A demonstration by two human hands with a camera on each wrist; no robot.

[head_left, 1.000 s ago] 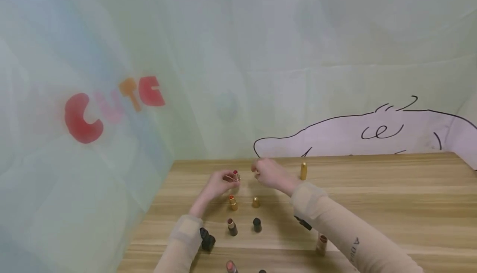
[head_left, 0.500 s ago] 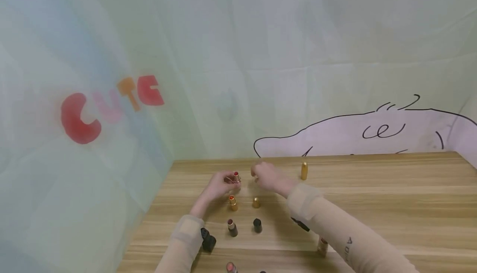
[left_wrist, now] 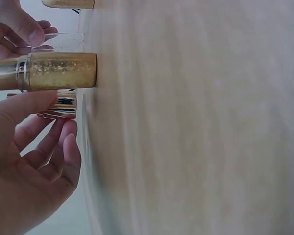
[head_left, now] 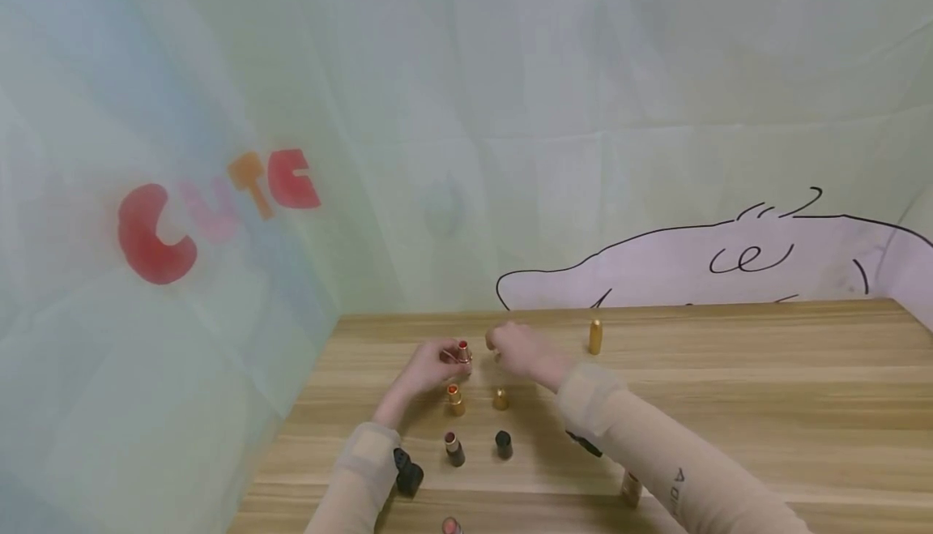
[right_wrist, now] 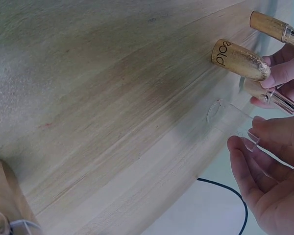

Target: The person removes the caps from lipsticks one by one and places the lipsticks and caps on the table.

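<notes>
My left hand (head_left: 430, 366) pinches an uncapped red lipstick (head_left: 464, 352) with a shiny gold-toned tube, upright near the back of the table. Thumb and fingertips of my right hand (head_left: 525, 348) grip a clear, see-through cap (right_wrist: 230, 116), standing close to the wood in the right wrist view; the head view hides it behind the hand. A short gap separates the cap from the lipstick. Just in front of my left hand stands an uncapped gold lipstick (head_left: 455, 401), its gold cap (head_left: 500, 399) to the right.
Nearer me are a dark lipstick (head_left: 454, 449), a black cap (head_left: 504, 445) and a pink lipstick (head_left: 451, 527) at the bottom edge. A tall gold tube (head_left: 595, 337) stands back right, and another tube (head_left: 631, 489) beside my right forearm. A cloth backdrop (head_left: 437, 153) borders the table.
My right hand has shifted slightly left, keeping the clear cap low. My left hand keeps its hold on the red lipstick, almost still.
</notes>
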